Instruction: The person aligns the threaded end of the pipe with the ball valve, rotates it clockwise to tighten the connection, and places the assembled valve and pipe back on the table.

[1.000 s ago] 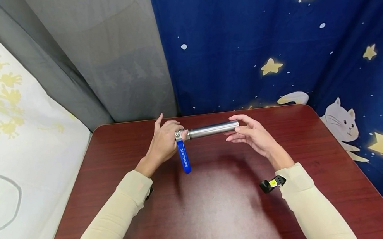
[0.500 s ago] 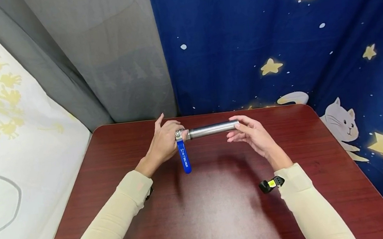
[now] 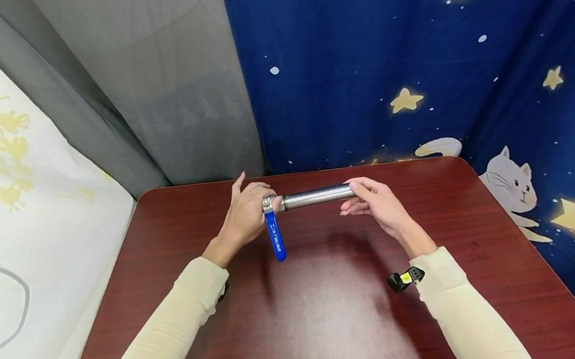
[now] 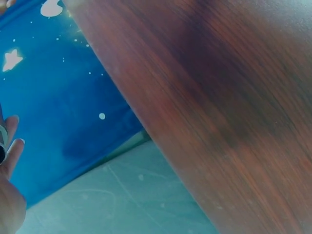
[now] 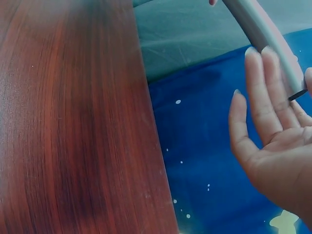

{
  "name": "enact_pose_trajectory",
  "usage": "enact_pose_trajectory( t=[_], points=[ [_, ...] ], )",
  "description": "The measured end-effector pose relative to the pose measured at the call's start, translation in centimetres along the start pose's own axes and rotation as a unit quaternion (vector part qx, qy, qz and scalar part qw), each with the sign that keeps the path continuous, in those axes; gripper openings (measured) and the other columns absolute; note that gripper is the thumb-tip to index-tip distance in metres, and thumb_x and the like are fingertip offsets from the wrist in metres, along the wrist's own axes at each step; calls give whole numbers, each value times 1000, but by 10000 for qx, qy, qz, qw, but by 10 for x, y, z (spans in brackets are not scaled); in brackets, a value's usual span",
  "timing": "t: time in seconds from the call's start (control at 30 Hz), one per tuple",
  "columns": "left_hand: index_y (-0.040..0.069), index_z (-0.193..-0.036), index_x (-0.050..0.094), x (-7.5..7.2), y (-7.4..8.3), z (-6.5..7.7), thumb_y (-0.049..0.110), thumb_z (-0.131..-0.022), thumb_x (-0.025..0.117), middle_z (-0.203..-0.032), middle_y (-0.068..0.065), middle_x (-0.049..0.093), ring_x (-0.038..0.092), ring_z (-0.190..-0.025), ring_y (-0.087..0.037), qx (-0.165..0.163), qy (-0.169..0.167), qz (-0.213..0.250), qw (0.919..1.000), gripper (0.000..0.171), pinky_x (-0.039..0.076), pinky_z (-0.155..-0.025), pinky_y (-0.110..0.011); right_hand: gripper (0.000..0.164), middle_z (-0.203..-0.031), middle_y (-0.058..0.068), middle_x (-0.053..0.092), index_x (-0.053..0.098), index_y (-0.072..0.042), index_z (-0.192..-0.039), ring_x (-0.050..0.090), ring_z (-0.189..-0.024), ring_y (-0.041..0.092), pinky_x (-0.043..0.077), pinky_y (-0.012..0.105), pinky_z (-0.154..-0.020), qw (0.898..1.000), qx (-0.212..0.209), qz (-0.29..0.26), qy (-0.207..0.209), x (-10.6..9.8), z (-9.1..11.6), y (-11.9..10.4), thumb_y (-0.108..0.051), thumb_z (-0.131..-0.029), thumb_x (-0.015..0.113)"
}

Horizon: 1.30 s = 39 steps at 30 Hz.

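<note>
My left hand [image 3: 245, 212] grips a ball valve [image 3: 267, 202] whose blue lever handle [image 3: 275, 236] points back toward me. A straight steel pipe [image 3: 317, 196] extends rightward from the valve, nearly level above the table. At the pipe's far right end, my right hand [image 3: 381, 205] pinches it with the thumb on the near side. In the right wrist view the pipe [image 5: 270, 41] shows a dark open end, with several fingers [image 5: 263, 100] stretched along and below it. Only part of the left hand [image 4: 9, 195] appears in the left wrist view.
Below the hands is a dark red wood-grain table [image 3: 310, 300]. Grey and blue star-patterned curtains [image 3: 324, 82] hang behind its far edge, and a white printed cloth [image 3: 35, 229] hangs at the left. A black wrist camera [image 3: 405, 278] sits at the right cuff.
My right hand has shifted slightly left along the pipe, and its thumb now lies farther over the end. The left hand, valve and pipe stay nearly where they were.
</note>
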<state>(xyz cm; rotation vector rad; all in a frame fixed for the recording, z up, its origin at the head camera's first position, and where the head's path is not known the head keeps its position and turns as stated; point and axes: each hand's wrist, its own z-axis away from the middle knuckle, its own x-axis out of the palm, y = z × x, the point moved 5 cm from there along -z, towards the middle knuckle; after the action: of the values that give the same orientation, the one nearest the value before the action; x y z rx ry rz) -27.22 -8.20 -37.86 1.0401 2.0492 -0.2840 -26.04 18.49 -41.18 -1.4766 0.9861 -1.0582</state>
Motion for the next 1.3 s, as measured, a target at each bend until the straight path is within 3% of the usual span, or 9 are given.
enact_pose_trajectory(
  t=[0.17, 0.37, 0.57, 0.83, 1.07, 1.3],
  points=[
    [7, -83, 65, 1, -1, 3, 36, -92, 42, -86, -5, 64, 56, -94, -19, -25, 0, 68, 10000, 38, 10, -103, -51, 36, -94, 33, 59, 52, 1, -114, 63, -81, 38, 44, 51, -81, 10000, 28, -34, 88, 2, -1, 2, -26, -92, 53],
    [7, -84, 65, 1, -1, 1, 36, -92, 41, -87, -4, 64, 56, -94, -19, 4, 29, 6, 10000, 38, 11, -103, -51, 37, -93, 21, 63, 49, 4, -117, 63, -82, 37, 45, 48, -81, 9998, -7, -199, -10, 4, 0, -1, -23, -92, 54],
    [7, -85, 65, 1, -1, 0, 36, -92, 41, -87, -4, 64, 56, -96, -19, 9, -91, 14, 10000, 38, 12, -103, -50, 44, -95, 34, 58, 37, 8, -125, 61, -80, 40, 46, 47, -80, 9978, -186, -533, -346, 6, 4, -4, -7, -88, 57],
    [7, -86, 65, 3, -3, 2, 36, -93, 41, -89, -5, 64, 55, -95, -19, -60, -76, 147, 9998, 39, 14, -103, -51, 47, -98, 40, 53, 33, 10, -126, 61, -79, 42, 45, 48, -81, 9974, -144, -568, -411, 5, 5, -3, -7, -89, 57],
    [6, -85, 65, 2, -2, 1, 36, -93, 40, -89, -6, 64, 56, -95, -20, 26, -1, 177, 9998, 40, 14, -103, -50, 42, -91, 33, 59, 39, 8, -123, 62, -77, 40, 46, 47, -79, 9982, -22, -493, -329, 3, 3, 0, -10, -89, 56],
    [5, -85, 65, 2, -2, 1, 33, -93, 42, -85, -5, 64, 57, -93, -22, 196, 173, 252, 9993, 37, 19, -101, -52, 33, -75, 20, 64, 51, 2, -106, 64, -68, 30, 50, 44, -70, 9982, -348, -340, -341, -4, -4, 15, -25, -90, 57]
  ],
)
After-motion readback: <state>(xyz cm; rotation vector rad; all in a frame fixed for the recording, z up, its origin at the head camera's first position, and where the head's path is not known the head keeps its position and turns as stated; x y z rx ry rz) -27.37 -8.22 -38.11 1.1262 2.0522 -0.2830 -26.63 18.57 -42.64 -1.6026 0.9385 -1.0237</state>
